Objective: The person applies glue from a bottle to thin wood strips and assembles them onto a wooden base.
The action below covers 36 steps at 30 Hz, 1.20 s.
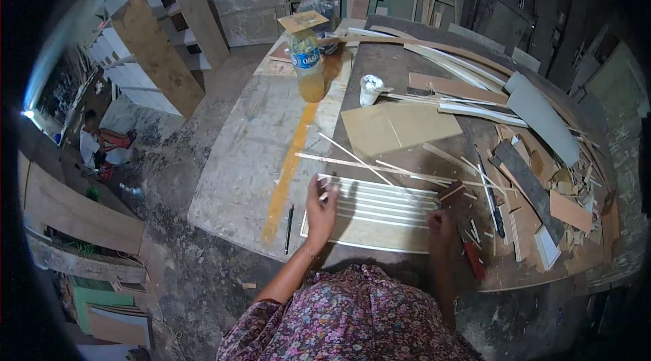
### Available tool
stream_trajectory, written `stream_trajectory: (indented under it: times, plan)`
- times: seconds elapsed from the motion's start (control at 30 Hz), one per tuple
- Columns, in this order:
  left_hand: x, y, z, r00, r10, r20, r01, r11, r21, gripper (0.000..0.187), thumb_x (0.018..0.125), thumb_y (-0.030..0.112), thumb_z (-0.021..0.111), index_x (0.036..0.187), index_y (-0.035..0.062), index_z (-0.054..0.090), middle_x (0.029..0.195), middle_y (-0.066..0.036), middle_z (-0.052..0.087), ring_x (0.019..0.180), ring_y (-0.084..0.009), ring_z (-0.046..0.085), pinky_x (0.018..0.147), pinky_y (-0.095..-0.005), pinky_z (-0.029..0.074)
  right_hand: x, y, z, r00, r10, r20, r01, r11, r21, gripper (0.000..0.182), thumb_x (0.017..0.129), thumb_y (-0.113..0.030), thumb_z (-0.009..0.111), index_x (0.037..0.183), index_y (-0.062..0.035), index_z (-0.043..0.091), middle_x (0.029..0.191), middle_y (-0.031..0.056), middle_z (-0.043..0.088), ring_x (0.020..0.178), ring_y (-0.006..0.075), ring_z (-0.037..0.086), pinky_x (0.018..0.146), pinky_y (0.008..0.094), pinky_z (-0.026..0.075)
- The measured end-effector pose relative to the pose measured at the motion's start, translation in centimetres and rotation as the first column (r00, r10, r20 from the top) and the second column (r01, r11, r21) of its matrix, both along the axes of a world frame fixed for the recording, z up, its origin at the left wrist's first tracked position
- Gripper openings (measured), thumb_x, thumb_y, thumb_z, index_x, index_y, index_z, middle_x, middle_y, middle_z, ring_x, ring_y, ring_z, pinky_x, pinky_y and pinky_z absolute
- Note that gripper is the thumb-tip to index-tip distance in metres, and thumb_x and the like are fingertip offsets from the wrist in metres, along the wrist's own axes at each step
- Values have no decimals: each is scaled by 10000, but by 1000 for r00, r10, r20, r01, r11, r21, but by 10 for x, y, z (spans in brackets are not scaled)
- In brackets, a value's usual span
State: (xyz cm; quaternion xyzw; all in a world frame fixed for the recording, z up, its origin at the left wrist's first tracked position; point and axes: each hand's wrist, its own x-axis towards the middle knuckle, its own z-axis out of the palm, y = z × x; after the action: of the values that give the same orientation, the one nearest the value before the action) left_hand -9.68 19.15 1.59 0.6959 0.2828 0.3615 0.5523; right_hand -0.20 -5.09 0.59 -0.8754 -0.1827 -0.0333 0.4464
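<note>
A rectangular wooden panel [380, 230] with several parallel white strips lies near the table's front edge. Over its left end is my left hand [323, 208], fingers curled together; whether a small item is between them I cannot make out. My right hand [442, 224] is at the panel's right end, closed and in shadow, its fingertips too dark to read. Behind the panel, thin wooden strips [352, 162] cross each other. A dark pencil-like tool [289, 229] lies left of my left hand, and a red-handled tool [473, 259] lies right of my right hand.
Behind the strips lie a flat brown board [401, 127], a white cup [371, 90] and a bottle [308, 69] topped by a wooden piece. Wood offcuts [569, 208] crowd the table's right side. A person [91, 144] sits low at the far left.
</note>
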Motion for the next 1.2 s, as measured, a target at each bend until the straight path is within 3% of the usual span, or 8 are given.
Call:
stream_trajectory:
  times: [0.07,0.17,0.27,0.57,0.67,0.8,1.0,1.2]
  plan:
    - [25,0,12,983,-121,141,177,847,-501,437,850,211,513,1179,-30,358,894,-94,519,809,-133,511,624,-242,440,-5,18,-17,996,55,64,-59,996,72,73,775,-85,523,817,-26,526,749,98,544,700,194,542,648,310,418]
    - [54,10,11,956,-213,200,291,750,-594,511,871,188,460,1285,10,218,993,-135,528,896,-185,533,742,-320,468,-16,46,-15,934,201,297,-238,967,92,36,728,-72,572,732,-54,541,722,109,562,711,293,543,643,371,420]
    - [76,18,4,952,-197,232,303,690,-657,448,887,160,417,1265,12,227,946,-119,543,788,-173,569,636,-274,490,-30,58,-10,947,269,174,-277,961,22,50,707,-52,581,735,-57,540,704,106,564,694,292,549,616,369,422]
    - [74,57,-20,995,8,-104,-4,999,41,433,817,161,546,1158,-43,373,796,-78,546,688,-96,501,524,-227,420,-13,73,-6,992,97,75,-109,979,172,101,681,-36,617,733,-56,534,692,112,566,662,275,559,614,355,438]
    - [80,49,-19,995,-10,-101,-15,969,-245,583,799,207,562,1202,-109,284,836,-114,526,733,-148,479,695,-276,409,-9,82,-8,967,83,242,-123,980,155,127,670,-20,623,747,-67,533,718,106,567,671,278,556,611,355,440]
    - [103,60,-17,993,-101,-64,62,893,-445,703,801,243,566,1223,-155,169,900,-165,516,721,-160,545,528,-248,466,-10,88,-11,834,293,468,-336,942,10,200,645,-9,654,786,-87,536,762,86,561,691,285,538,601,354,433]
    - [133,71,-10,983,-140,119,183,802,-569,390,873,41,336,1247,2,230,863,-118,542,567,-155,569,406,-227,456,-14,88,-1,839,469,278,-483,876,-21,327,596,-134,747,847,-74,546,820,86,573,750,262,551,646,346,431]
    - [158,79,11,958,-271,89,277,813,-511,275,872,31,278,1134,-14,349,868,-131,574,543,-175,586,406,-232,441,77,113,-17,961,266,80,-273,958,85,318,659,-186,711,860,-38,515,762,105,554,685,254,550,599,335,444]
